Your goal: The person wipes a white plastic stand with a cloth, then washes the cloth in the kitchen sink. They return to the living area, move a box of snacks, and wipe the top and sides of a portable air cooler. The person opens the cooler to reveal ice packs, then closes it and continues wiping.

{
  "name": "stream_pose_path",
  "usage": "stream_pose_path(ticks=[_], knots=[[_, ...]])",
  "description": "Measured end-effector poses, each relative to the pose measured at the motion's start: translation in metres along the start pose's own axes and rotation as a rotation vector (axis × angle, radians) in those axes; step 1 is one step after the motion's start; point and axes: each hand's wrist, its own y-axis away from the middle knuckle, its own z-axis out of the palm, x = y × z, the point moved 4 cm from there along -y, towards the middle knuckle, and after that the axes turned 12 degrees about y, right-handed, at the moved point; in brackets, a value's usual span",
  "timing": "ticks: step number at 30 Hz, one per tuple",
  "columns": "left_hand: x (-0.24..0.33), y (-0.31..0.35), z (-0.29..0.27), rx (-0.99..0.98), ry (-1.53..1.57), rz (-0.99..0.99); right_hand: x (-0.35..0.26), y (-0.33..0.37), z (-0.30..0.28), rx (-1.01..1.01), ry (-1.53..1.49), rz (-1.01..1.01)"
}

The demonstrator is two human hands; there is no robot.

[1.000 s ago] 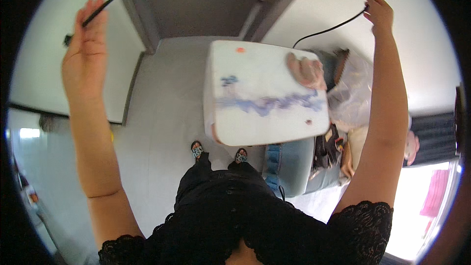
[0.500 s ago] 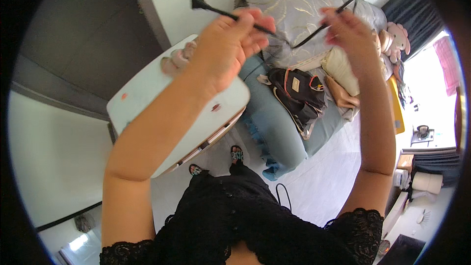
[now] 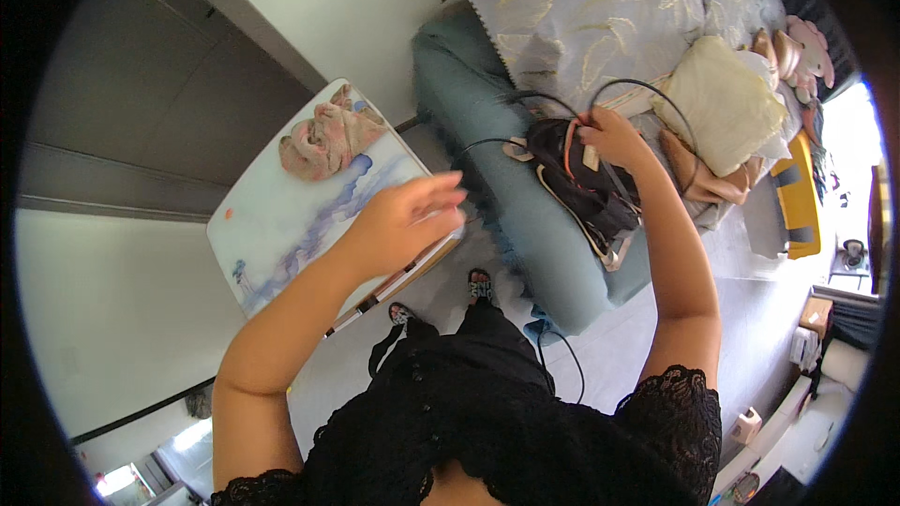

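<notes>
Cable (image 3: 647,82), black, is now pinched in the right hand (image 3: 614,139) only, arcing out on both sides of it. Half a second ago both hands had it up. Left hand (image 3: 410,220) has let go: nothing seen in it, fingers loosely extended, thumb apart, above the near edge of the white bench (image 3: 272,215). Right hand has dropped lower, over the dark backpack (image 3: 600,201) on the blue sofa (image 3: 525,215); touching or not, can't tell. Judgement: cable handling now rests on the right hand, left free. Pink cloth (image 3: 328,139) lies beyond the left hand. Black loop (image 3: 577,365) hangs below, between both forearms; same cord or not, unclear.
</notes>
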Motion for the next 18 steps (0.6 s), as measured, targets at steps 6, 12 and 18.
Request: stream_pose_path(ticks=[6,12,18], knots=[[-0.029,0.09,-0.048,0.334,-0.718,0.169,0.169,-0.018,0.146,-0.236,0.447,0.29],[-0.077,0.125,-0.053,0.514,-0.968,0.217,-0.114,-0.05,0.076,-0.364,0.597,-0.171],[-0.097,0.091,-0.026,0.518,-1.163,0.069,-0.352,-0.044,0.062,0.442,0.043,-0.859]])
